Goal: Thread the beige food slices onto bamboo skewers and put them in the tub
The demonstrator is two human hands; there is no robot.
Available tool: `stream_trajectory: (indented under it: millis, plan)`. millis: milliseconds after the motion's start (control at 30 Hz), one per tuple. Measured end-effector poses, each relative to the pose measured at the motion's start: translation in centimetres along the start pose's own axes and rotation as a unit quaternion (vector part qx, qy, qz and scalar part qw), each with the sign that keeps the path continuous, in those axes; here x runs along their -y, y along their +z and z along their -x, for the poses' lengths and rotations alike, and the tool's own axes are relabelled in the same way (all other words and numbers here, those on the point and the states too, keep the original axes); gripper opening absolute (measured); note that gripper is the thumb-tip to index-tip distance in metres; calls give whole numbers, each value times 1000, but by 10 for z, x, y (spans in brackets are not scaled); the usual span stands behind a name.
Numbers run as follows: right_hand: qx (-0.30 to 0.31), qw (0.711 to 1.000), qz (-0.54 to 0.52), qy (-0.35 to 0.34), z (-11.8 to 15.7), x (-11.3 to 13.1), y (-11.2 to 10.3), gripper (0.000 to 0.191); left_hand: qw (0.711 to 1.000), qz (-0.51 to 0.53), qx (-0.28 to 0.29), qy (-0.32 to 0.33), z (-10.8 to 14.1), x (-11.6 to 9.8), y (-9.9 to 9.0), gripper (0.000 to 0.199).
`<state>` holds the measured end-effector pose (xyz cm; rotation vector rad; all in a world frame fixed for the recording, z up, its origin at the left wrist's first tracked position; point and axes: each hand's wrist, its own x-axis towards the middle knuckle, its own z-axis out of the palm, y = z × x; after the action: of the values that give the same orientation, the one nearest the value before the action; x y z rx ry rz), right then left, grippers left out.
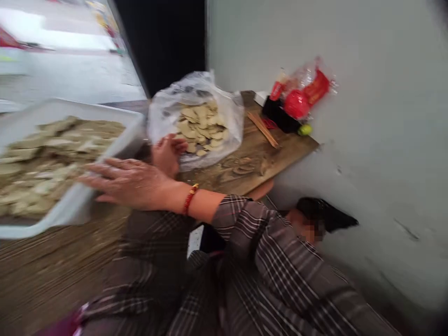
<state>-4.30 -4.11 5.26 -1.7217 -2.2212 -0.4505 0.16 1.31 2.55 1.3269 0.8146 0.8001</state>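
My right hand (pixel 131 184), whitened as if by powder and with a red bracelet (pixel 191 198) at the wrist, reaches leftward with its fingers stretched out. Its fingertips lie at the near right rim of a white tray (pixel 79 205) that holds a heap of pale flat pieces (pixel 45 177). Behind it, my left hand (pixel 166 154) is at the left edge of a clear plastic bag (pixel 234 119), its fingers curled over the bag's edge. Thin pale slices (pixel 201 123) lie inside the open bag. My left forearm is mostly hidden by the right hand.
The bag rests on a wooden board (pixel 241 170). Wooden sticks (pixel 262 129), a black box-like thing (pixel 280 115) and red plastic packaging (pixel 297 103) lie at its far right, beside a grey wall (pixel 315 37). A dark panel (pixel 168 42) stands behind. The left side is blurred.
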Motion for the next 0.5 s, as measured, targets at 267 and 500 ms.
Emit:
stream_trajectory:
  millis: [267,500]
  plan:
    - [6,996,4,91,98,-23,-43,40,998,-27,-23,51,-8,2,18,18]
    - [-95,922,-155,342,262,-55,-42,36,986,-119,-20,111,6,-2,23,23]
